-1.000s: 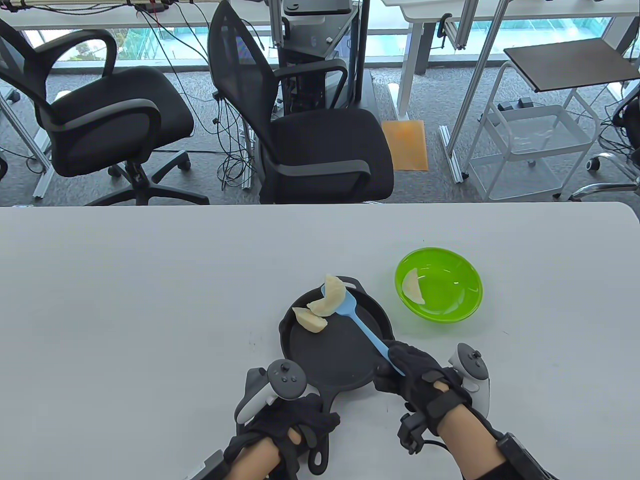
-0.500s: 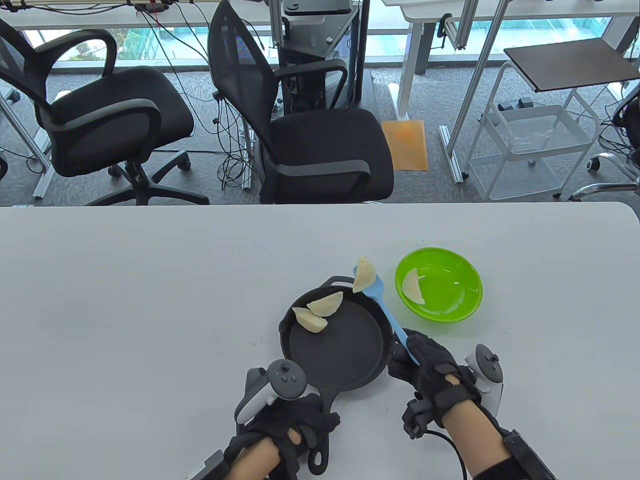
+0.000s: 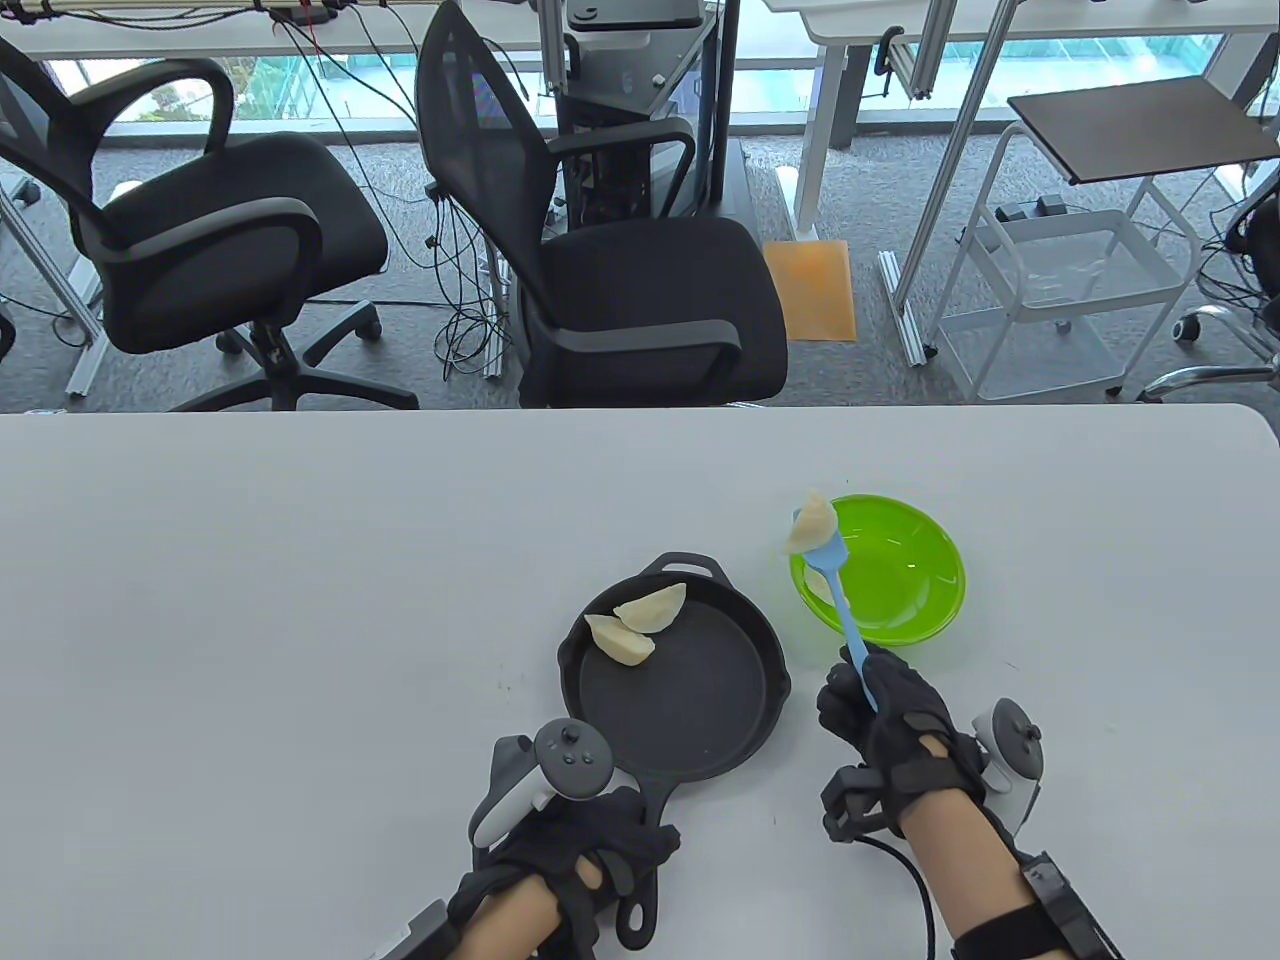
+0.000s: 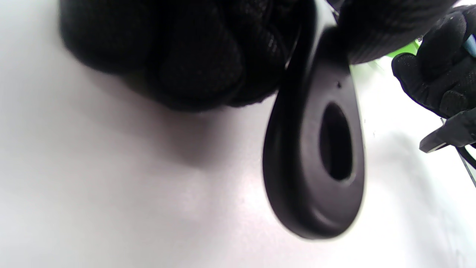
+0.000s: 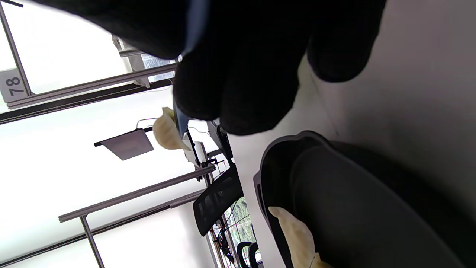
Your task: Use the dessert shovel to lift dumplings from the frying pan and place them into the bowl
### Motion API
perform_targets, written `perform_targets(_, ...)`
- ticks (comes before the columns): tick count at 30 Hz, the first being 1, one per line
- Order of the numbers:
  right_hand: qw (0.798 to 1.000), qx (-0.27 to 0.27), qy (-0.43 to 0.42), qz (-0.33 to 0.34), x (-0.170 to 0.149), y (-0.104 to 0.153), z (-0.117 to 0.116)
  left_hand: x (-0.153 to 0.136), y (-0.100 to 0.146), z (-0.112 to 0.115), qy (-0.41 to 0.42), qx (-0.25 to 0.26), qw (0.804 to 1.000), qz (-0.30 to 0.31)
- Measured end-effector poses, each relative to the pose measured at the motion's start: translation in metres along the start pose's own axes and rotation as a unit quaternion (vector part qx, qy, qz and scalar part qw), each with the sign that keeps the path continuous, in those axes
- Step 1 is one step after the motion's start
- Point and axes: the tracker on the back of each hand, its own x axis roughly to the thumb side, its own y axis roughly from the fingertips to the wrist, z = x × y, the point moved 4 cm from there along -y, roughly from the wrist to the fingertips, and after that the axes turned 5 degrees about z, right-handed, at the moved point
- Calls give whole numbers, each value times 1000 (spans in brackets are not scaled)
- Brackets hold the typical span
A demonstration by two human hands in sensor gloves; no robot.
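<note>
White tabletop [image 3: 300,600], black cast-iron frying pan [image 3: 700,700] with two pale dumplings [image 3: 632,622], left hand [image 3: 590,850] gripping its handle, right hand [image 3: 885,705] gripping blue dessert shovel [image 3: 845,610], lifted dumpling [image 3: 812,522] right of pan, above green plastic bowl [image 3: 900,580] rim.

Gloved right hand [image 5: 238,56] holds the blue shovel [image 5: 181,121], a dumpling [image 5: 167,134] on it, above the pan [image 5: 353,208].

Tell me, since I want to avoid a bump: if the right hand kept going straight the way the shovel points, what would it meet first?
Probably the green bowl: the right hand aims the blue shovel up and away, its dumpling at the bowl's near-left rim. Height above the rim is unclear.
</note>
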Motion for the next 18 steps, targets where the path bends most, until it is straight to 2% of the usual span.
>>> perform_targets(10, 999, -50, 4, -4, -1, -7, 23, 0, 0, 0, 0, 0, 1000, 0)
perform_targets(18, 998, -64, 11, -7, -1, -7, 27, 0, 0, 0, 0, 0, 1000, 0)
